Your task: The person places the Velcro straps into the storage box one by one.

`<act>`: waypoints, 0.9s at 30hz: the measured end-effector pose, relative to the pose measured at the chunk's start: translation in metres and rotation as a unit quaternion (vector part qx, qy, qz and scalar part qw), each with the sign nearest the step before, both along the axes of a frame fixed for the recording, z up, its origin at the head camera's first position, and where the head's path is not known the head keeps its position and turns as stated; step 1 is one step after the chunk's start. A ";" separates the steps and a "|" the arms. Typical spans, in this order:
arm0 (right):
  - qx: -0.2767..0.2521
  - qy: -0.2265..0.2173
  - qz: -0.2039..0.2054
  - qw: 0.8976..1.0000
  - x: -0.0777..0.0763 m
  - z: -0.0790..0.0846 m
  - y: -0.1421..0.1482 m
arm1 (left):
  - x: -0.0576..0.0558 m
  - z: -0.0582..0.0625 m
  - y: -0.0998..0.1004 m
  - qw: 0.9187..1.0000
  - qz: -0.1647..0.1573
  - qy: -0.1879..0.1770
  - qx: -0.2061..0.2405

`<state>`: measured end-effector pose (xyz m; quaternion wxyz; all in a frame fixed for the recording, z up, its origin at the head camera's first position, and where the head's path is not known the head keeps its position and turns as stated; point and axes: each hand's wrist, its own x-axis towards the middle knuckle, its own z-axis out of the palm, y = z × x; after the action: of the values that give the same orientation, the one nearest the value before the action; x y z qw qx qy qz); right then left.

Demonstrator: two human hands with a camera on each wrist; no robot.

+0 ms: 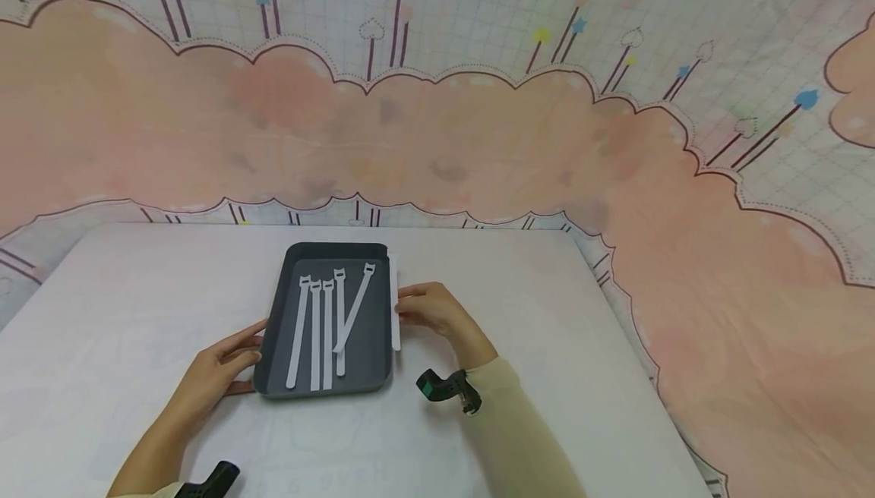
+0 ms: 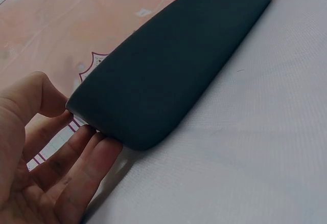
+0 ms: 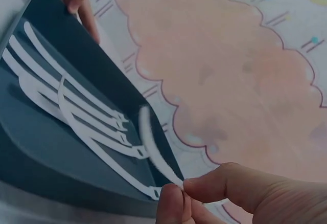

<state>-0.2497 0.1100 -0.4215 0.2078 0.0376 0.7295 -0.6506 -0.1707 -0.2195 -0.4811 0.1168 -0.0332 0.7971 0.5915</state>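
Note:
A dark grey tray point(image 1: 273, 365) holds several flat white cable ties point(image 1: 316, 338), each with a slotted head. One of them lies slanted across its neighbour. At the tray's left side, my left hand point(image 1: 212, 376) rests its fingertips and thumb against the wall and rim; the left wrist view shows the fingers point(image 2: 92, 175) touching near a corner. My right hand point(image 1: 434, 308) pinches another white cable tie point(image 3: 153, 144) between thumb and forefinger. That tie runs along the tray's right edge in the head view.
The tray stands on a white-covered table point(image 1: 328, 452). Beyond the table's far edge lies a patterned cloth point(image 1: 424, 141) with peach cloud shapes. A black wrist camera point(image 1: 447, 390) is on the right sleeve, another camera point(image 1: 210, 480) on the left wrist.

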 end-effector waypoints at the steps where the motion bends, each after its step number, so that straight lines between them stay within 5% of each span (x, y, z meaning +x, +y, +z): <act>1: 0.008 0.002 0.001 1.000 0.000 0.000 -0.003 | 0.000 0.000 0.000 1.000 0.000 0.000 -0.001; 10: 0.072 0.015 0.001 0.997 0.002 0.004 -0.029 | 0.001 0.000 0.000 1.000 -0.002 0.001 0.002; 27: 0.108 0.025 -0.006 0.994 0.003 0.005 -0.035 | 0.001 -0.002 0.001 1.000 0.004 0.002 -0.002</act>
<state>-0.2471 0.0749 -0.4165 0.1804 0.0473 0.8004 -0.5697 -0.1702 -0.2189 -0.4827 0.1129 -0.0354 0.7984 0.5904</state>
